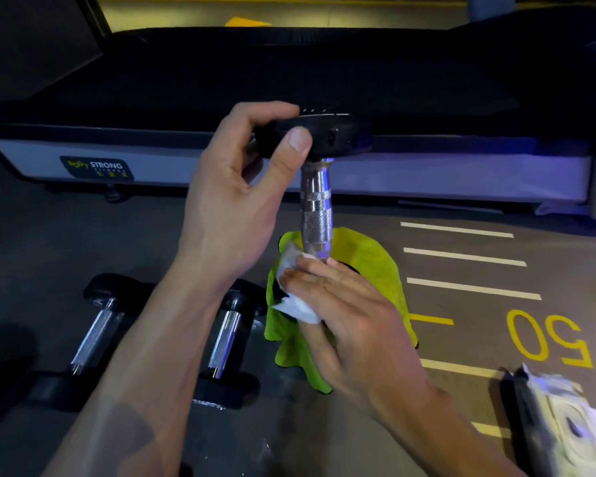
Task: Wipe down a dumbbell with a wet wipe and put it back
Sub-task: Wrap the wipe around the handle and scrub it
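Dumbbell with black end weights and knurled chrome handle (316,215) stood upright on end over a lime-green microfibre cloth (375,263) on the grey gym floor.

Left hand (234,201) curled round the dumbbell's upper black weight, thumb across its front edge, fingers over the top. Right hand (344,311) pressing a crumpled white wet wipe (291,266) against the lower end of the chrome handle, fingers bent round the wipe. Lower weight mostly hidden behind that hand and cloth. Two more black-and-chrome dumbbells (97,335) lying side by side on the floor just left of the cloth. White-and-black wipes packet (561,418) near the lower right corner, blurred. Long dark treadmill deck with a pale side rail (117,160) stretching across behind. White floor stripes and yellow "50" (547,339) to the right.
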`<action>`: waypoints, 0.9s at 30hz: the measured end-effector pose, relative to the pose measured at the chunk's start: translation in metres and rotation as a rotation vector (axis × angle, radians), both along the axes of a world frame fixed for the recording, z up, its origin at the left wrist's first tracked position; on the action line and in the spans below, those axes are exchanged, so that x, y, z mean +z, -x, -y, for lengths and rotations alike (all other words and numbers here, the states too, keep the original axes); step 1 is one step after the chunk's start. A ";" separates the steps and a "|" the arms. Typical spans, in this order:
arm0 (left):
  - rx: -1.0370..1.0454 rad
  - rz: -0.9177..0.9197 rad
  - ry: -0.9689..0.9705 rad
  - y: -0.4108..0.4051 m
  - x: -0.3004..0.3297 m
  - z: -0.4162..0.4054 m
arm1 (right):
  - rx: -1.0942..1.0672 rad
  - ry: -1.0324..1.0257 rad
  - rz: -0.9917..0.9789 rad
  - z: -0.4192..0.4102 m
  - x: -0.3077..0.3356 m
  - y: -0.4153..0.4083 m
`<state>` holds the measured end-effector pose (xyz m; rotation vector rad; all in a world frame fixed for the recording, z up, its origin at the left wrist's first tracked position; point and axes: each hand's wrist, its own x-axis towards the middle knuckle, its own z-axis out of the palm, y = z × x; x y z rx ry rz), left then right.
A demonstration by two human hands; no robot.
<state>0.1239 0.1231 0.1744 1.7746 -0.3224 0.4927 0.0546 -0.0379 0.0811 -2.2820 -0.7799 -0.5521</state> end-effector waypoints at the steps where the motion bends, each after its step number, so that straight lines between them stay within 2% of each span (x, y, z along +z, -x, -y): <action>1: -0.002 0.002 0.006 0.000 0.000 0.000 | -0.010 -0.023 -0.012 0.001 0.002 0.004; 7: -0.123 0.015 0.050 0.006 0.000 -0.004 | 0.043 0.115 0.023 -0.002 0.000 0.012; 10: -0.193 0.022 0.043 0.006 0.002 -0.007 | 0.157 0.005 -0.017 0.017 -0.003 0.003; 14: -0.196 0.030 0.072 0.005 0.000 -0.013 | -0.015 -0.248 -0.131 0.042 -0.013 0.003; 19: -0.190 0.039 0.056 0.005 0.000 -0.007 | -0.246 -0.174 -0.263 0.003 -0.010 0.011; 22: -0.185 0.035 0.064 0.006 0.001 0.003 | -0.231 -0.163 -0.400 -0.006 0.002 0.001; 25: -0.184 0.034 0.045 0.005 0.003 0.011 | -0.158 -0.285 -0.567 0.002 0.014 -0.013; 27: -0.181 0.033 0.046 0.002 0.004 0.014 | -0.114 -0.293 -0.548 0.006 0.018 0.000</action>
